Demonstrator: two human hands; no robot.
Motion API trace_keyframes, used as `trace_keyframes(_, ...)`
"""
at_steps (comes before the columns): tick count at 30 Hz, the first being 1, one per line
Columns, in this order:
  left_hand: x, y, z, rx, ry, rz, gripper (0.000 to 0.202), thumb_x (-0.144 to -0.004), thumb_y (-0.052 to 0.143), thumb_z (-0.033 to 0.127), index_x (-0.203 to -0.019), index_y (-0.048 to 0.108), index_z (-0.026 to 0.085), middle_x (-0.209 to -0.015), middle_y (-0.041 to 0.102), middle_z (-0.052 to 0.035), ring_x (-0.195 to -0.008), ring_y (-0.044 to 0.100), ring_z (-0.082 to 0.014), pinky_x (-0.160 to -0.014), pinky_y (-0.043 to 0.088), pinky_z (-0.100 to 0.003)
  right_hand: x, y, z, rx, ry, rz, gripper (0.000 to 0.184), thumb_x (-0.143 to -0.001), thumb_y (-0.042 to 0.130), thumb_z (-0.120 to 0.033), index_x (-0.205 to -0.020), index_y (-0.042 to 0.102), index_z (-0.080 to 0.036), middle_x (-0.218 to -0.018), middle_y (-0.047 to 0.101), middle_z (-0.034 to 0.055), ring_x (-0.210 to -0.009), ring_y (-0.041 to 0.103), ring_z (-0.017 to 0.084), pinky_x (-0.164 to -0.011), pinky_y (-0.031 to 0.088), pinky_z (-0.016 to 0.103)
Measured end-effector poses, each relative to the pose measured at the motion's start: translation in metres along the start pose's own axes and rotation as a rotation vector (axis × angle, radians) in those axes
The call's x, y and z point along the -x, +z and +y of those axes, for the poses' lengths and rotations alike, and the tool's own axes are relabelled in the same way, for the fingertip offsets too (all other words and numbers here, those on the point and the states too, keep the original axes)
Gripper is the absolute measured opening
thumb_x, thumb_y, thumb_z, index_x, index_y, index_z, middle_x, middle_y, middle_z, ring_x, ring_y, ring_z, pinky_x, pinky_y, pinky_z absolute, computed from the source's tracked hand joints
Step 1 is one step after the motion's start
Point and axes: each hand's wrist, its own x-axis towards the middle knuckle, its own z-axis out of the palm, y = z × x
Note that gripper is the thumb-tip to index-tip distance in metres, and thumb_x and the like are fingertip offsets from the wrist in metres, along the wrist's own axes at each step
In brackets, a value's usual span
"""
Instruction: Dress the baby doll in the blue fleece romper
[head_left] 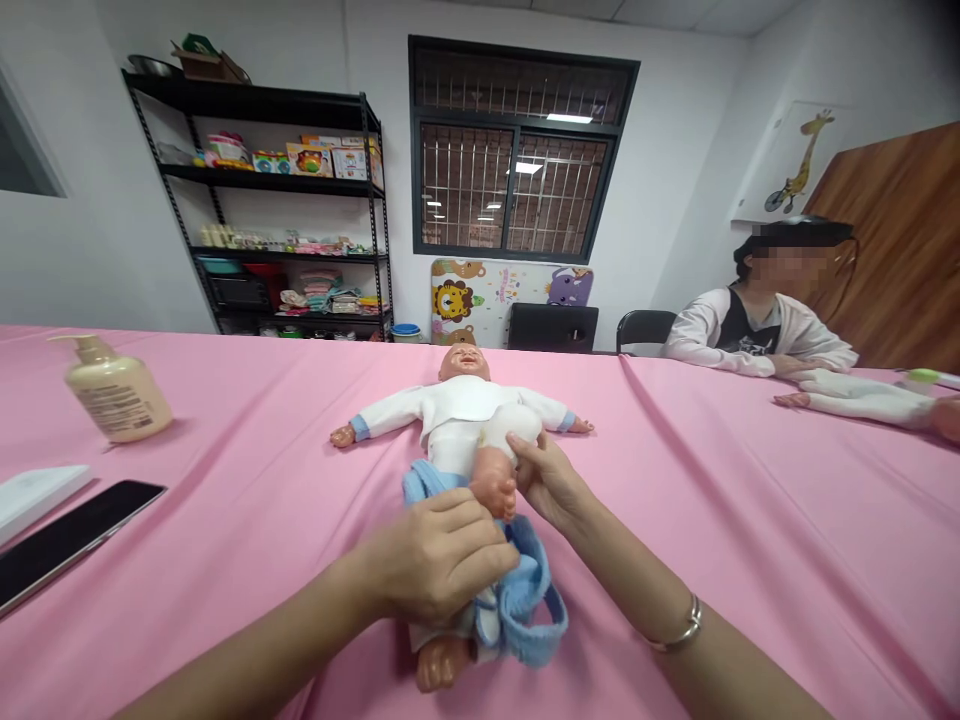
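Left hand (439,555) spread, pressing down at the hip of a baby doll (461,400) through a blue cloth diaper (529,610); right hand (544,480) pinching the raised thigh. Doll on its back mid-bench, diaper loose. Around it, pink-draped bench (750,560), lotion pump bottle (116,390), phone (67,535); beyond, black metal shelving (255,200), seated person (757,330).
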Motion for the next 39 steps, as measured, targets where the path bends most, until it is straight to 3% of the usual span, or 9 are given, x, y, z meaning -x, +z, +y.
trace_keyframes(7, 0.008, 0.009, 0.001, 0.274, -0.511, 0.289, 0.014, -0.078, 0.049, 0.009, -0.089, 0.055, 0.016, -0.08, 0.06, -0.0043, -0.072, 0.055, -0.0145, -0.064, 0.044, -0.025, 0.008, 0.007, 0.004, 0.077, 0.06, -0.028, 0.08, -0.061, 0.075, -0.021, -0.127, 0.03, -0.032, -0.112, 0.053, 0.0043, -0.096, 0.055, 0.021, -0.066, 0.052, 0.028)
trace_keyframes(14, -0.01, 0.005, -0.007, 0.621, -0.974, 0.243, 0.01, -0.073, 0.05, 0.012, -0.079, 0.057, 0.016, -0.076, 0.059, -0.0003, -0.075, 0.056, -0.0159, -0.069, 0.045, -0.025, 0.006, -0.005, -0.002, 0.18, 0.179, -0.159, 0.105, -0.063, 0.073, -0.02, -0.137, 0.002, -0.038, -0.124, 0.046, 0.0062, -0.094, 0.057, 0.02, -0.071, 0.051, 0.032)
trace_keyframes(19, -0.019, 0.024, -0.052, 0.415, -0.939, 0.194, 0.007, -0.072, 0.05, 0.014, -0.075, 0.056, 0.016, -0.075, 0.059, -0.0007, -0.073, 0.054, -0.0171, -0.068, 0.042, -0.026, 0.002, -0.013, 0.003, 0.182, 0.162, -0.228, 0.091, -0.063, 0.073, -0.02, -0.136, 0.02, -0.034, -0.112, 0.055, 0.0036, -0.088, 0.058, 0.017, -0.076, 0.048, 0.031)
trace_keyframes(23, -0.026, 0.045, -0.087, 0.163, -0.859, 0.176, 0.011, -0.075, 0.051, 0.015, -0.083, 0.057, 0.018, -0.088, 0.06, -0.0025, -0.086, 0.054, -0.0196, -0.076, 0.041, -0.029, -0.008, -0.023, 0.008, 0.126, 0.241, -0.117, 0.057, -0.073, 0.064, -0.044, -0.123, 0.046, -0.022, -0.105, 0.06, 0.007, -0.093, 0.056, 0.02, -0.085, 0.044, 0.03)
trace_keyframes(28, -0.033, 0.063, -0.111, 0.048, -0.951, 0.098, 0.015, -0.075, 0.053, 0.016, -0.088, 0.058, 0.02, -0.092, 0.061, -0.0025, -0.088, 0.055, -0.0206, -0.077, 0.043, -0.029, -0.018, -0.04, 0.009, 0.006, 0.332, -0.109, 0.07, -0.075, 0.039, -0.07, -0.118, 0.049, -0.016, -0.108, 0.058, 0.0116, -0.102, 0.053, 0.024, -0.09, 0.041, 0.034)
trace_keyframes(30, -0.033, 0.064, -0.118, 0.034, -1.025, 0.083, 0.016, -0.075, 0.054, 0.017, -0.09, 0.059, 0.021, -0.093, 0.062, -0.003, -0.09, 0.056, -0.0211, -0.078, 0.043, -0.029, -0.016, -0.045, 0.005, 0.036, 0.334, -0.219, 0.067, -0.073, 0.051, -0.064, -0.122, 0.045, -0.018, -0.113, 0.055, 0.0108, -0.105, 0.051, 0.024, -0.089, 0.041, 0.034)
trace_keyframes(33, -0.028, 0.062, -0.124, 0.07, -1.101, 0.068, 0.016, -0.077, 0.054, 0.021, -0.091, 0.059, 0.02, -0.092, 0.064, -0.0036, -0.088, 0.057, -0.0212, -0.077, 0.043, -0.029, -0.009, -0.045, -0.005, 0.155, 0.304, -0.42, 0.08, -0.061, 0.075, -0.033, -0.13, 0.033, -0.028, -0.123, 0.048, 0.0065, -0.105, 0.049, 0.022, -0.085, 0.043, 0.034)
trace_keyframes(35, -0.02, 0.062, -0.123, 0.116, -1.124, 0.058, 0.015, -0.078, 0.053, 0.025, -0.09, 0.059, 0.019, -0.09, 0.064, -0.0038, -0.085, 0.057, -0.0215, -0.074, 0.043, -0.029, -0.004, -0.041, -0.012, 0.253, 0.255, -0.494, 0.087, -0.056, 0.076, -0.019, -0.13, 0.033, -0.03, -0.12, 0.049, 0.0049, -0.1, 0.05, 0.02, -0.081, 0.045, 0.032)
trace_keyframes(39, -0.004, 0.062, -0.114, 0.221, -1.094, 0.057, 0.023, -0.082, 0.047, 0.035, -0.088, 0.058, 0.016, -0.087, 0.063, -0.0058, -0.082, 0.057, -0.0232, -0.071, 0.044, -0.032, -0.005, -0.031, -0.019, 0.425, 0.119, -0.36, 0.046, -0.064, 0.064, -0.019, -0.11, 0.055, -0.02, -0.09, 0.059, 0.0015, -0.075, 0.052, 0.013, -0.066, 0.042, 0.023)
